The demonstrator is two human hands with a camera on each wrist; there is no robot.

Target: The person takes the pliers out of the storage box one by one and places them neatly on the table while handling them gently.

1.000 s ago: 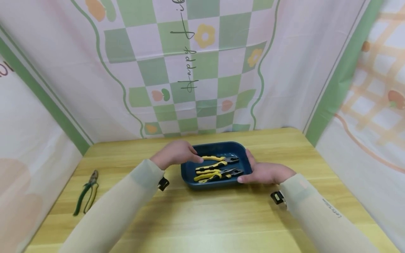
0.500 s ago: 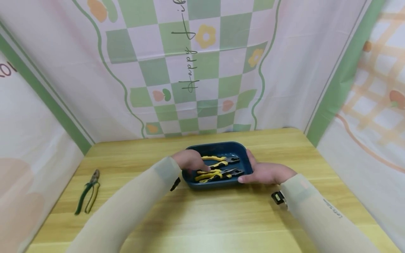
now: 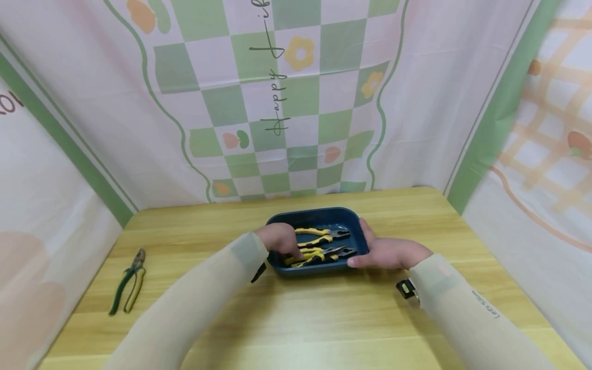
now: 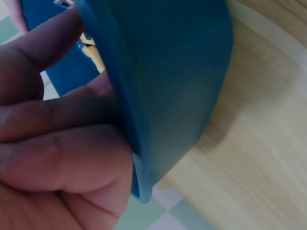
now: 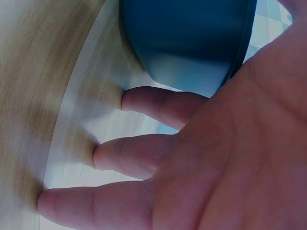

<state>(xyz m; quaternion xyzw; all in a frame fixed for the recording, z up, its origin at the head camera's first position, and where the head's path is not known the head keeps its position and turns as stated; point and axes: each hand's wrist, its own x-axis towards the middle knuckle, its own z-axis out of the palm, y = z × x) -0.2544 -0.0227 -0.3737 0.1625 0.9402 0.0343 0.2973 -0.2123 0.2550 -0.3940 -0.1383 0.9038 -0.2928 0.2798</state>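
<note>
A dark blue tray [image 3: 324, 211] sits toward the back of the table, holding several pliers [image 3: 339, 234] with yellow-and-black handles. My left hand [image 3: 281, 239] reaches over the tray's left end, its thumb at the handles of the nearer pliers. In the left wrist view, bent fingers [image 4: 62, 153] go over the rim, which hides their tips; whether they grip a handle is not visible. My right hand [image 3: 390, 252] rests against the tray's right end, thumb and index finger spread along it. In the right wrist view, its other fingers [image 5: 129, 153] lie straight, tips on the wood.
Another pair of pliers [image 3: 131, 280], with green and yellow handles, lies apart at the left side of the wooden table [image 3: 296, 318]. Printed cloth [image 3: 305, 103] hangs behind the table and along both sides.
My left hand has moved right and down from the tray's left rim into the tray, its thumb lowering onto the nearer handles. The right hand and tray stay in place.
</note>
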